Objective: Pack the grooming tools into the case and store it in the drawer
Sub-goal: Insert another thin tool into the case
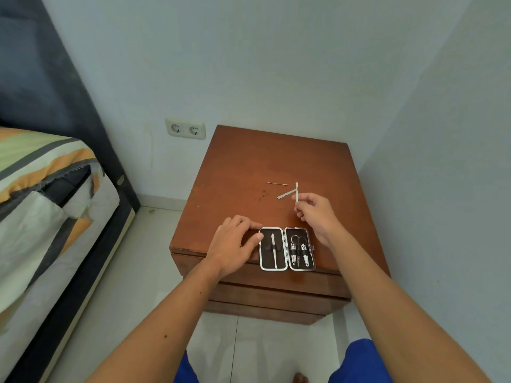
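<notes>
An open black grooming case with a metal rim lies near the front edge of the wooden nightstand. Its left half holds one slim tool; its right half holds scissors and two clippers. My left hand rests on the case's left edge, fingers touching the rim. Behind the case, my right hand pinches a thin white metal tool, held upright above the tabletop. A flat nail file and a thin wire-like tool lie loose further back.
Closed drawer fronts stack below the nightstand top. A bed with a striped cover stands to the left. A double wall socket is behind, and a wall runs close on the right. Tiled floor lies below.
</notes>
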`<state>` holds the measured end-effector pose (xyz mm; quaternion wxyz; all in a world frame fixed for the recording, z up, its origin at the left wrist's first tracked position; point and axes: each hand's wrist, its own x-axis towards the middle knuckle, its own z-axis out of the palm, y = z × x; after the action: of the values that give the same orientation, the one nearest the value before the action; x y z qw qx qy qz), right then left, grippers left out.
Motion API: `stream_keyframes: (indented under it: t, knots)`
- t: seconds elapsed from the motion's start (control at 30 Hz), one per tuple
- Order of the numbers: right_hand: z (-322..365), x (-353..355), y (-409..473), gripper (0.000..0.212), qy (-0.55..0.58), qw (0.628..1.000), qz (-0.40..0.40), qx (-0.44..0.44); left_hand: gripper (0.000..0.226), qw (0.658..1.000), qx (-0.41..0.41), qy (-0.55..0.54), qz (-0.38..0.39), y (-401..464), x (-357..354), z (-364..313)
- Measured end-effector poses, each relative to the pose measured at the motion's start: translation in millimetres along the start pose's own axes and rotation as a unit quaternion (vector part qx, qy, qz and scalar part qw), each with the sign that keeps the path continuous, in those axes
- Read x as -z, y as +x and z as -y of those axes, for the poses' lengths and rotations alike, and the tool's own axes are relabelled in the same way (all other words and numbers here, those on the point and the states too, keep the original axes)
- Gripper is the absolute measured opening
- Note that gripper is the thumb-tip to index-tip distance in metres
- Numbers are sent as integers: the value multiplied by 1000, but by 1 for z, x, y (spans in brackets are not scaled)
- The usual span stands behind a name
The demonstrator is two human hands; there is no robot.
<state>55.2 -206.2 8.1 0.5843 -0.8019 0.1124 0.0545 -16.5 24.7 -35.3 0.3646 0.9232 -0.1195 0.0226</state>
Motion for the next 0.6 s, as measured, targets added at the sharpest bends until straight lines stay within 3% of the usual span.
stream_keyframes:
  t: [0.07,0.27,0.3,0.47,0.6]
  knots:
    - [0,4,-5,10,19,1000,-1,-3,47,999,9,-21,25,-1,6,-2]
    - [-5,9,-18,4,42,999,10,12,103,995,7,-3,102,-8,17,-4]
    - [-5,10,-20,4,38,999,18,17,106,995,4,-1,100,-9,17,-4]
    - [-5,3,-33,47,8,996,55,73,111,996,1,-3,93,-8,15,-4]
    - [-7,-9,-39,45,-20,990,79,111,114,995,-3,-11,101,-8,18,-5]
